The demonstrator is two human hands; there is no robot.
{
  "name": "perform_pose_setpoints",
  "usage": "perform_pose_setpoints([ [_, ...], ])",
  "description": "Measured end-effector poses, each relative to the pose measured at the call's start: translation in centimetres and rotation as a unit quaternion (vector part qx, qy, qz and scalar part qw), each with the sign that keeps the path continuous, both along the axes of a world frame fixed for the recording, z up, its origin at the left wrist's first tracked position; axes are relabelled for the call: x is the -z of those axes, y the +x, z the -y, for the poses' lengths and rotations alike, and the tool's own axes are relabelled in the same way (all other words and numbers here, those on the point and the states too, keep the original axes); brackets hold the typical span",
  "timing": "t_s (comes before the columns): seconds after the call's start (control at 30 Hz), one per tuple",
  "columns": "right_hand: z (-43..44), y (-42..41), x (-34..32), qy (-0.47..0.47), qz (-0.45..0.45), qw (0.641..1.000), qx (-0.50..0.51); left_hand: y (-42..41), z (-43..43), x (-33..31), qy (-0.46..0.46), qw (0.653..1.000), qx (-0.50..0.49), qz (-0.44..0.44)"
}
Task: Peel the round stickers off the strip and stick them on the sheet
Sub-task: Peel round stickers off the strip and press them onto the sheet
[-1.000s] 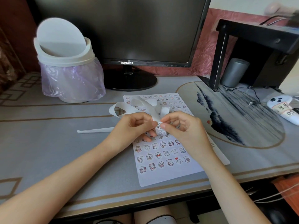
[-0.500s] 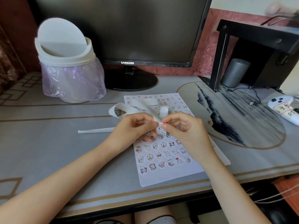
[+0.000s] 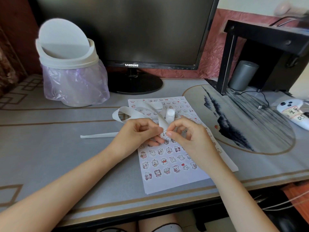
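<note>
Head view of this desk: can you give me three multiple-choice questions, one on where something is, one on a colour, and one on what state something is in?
1. Where is the swing-lid bin?
A. Left of the monitor
B. On the floor
C. Right of the monitor

2. What colour is the bin's bag?
A. Black
B. Pale purple
C. Green

3. What are the left hand and right hand doing?
A. Lying flat
B. Typing
C. Pinching the strip over the sheet

Answers:
1 A: it stands on the desk by the screen's left side.
2 B: lilac plastic hangs below the lid.
3 C: both hands' fingertips meet on the strip.
</note>
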State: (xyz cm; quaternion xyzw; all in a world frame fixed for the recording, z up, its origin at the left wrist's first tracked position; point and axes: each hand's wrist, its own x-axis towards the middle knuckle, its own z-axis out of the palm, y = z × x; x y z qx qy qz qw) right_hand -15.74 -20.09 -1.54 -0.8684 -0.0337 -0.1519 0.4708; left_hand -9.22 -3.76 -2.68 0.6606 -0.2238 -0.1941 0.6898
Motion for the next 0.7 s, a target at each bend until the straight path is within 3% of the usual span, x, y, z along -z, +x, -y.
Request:
perform_pose_setpoints([
  [0.2,0.5,-1.0,0.0,0.0,0.006,0.999,-0.037,0.1,0.0,0.0,0.004,1.0,-0.007,-0.01],
  [0.33,1.7,-2.4,-0.4,0.04,-0.044,0.997,-0.05,0.1,0.0,0.0,0.015,1.0,-0.01,-0.018],
  [0.5,4.5,-3.7,-0.6,0.099,-0.138,0.985,-0.007,0.0,0.0,0.0,0.042,0.999,0.001,-0.016],
  [0.7,5.9,-4.5,-0.4,0.078,-0.194,0.977,0.042,0.0,0.0,0.0,0.06,0.998,-0.002,-0.011],
])
